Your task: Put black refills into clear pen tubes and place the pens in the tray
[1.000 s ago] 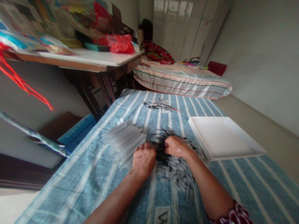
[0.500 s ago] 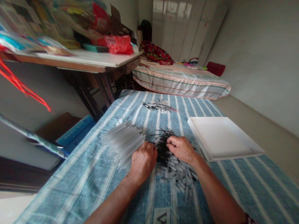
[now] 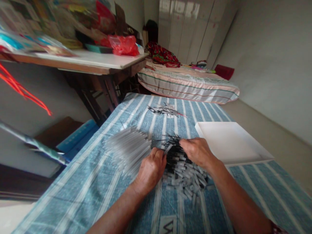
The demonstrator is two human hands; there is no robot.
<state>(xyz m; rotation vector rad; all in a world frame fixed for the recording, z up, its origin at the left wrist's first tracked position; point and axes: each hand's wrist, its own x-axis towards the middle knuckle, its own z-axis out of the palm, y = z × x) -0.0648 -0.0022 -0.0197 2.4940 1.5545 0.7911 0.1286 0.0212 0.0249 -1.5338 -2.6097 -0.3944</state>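
Observation:
My left hand (image 3: pixel 152 165) is closed in a pinch on a slim pen, whose pale, translucent end (image 3: pixel 168 149) shows past the fingertips. To its left lies a thick row of translucent pen barrels (image 3: pixel 129 149), side by side. My right hand (image 3: pixel 196 150) is also closed, its fingertips at the edge of a heap of thin black pen parts (image 3: pixel 173 140); whatever it pinches is hidden. Beneath and between the hands spreads a pile of short translucent pen caps (image 3: pixel 187 178), some with dark ends.
A shallow white box (image 3: pixel 231 143) stands on the striped blue tablecloth (image 3: pixel 107 195) at the right. Farther back lies a loose group of thin black and clear pieces (image 3: pixel 165 110). A side table (image 3: pixel 97 60) with bags is at left, and a bed (image 3: pixel 190 81) behind.
My right hand has moved right and slightly up, away from my left hand. A pale, translucent pen end now shows at my left fingertips, and more of the cap pile is visible.

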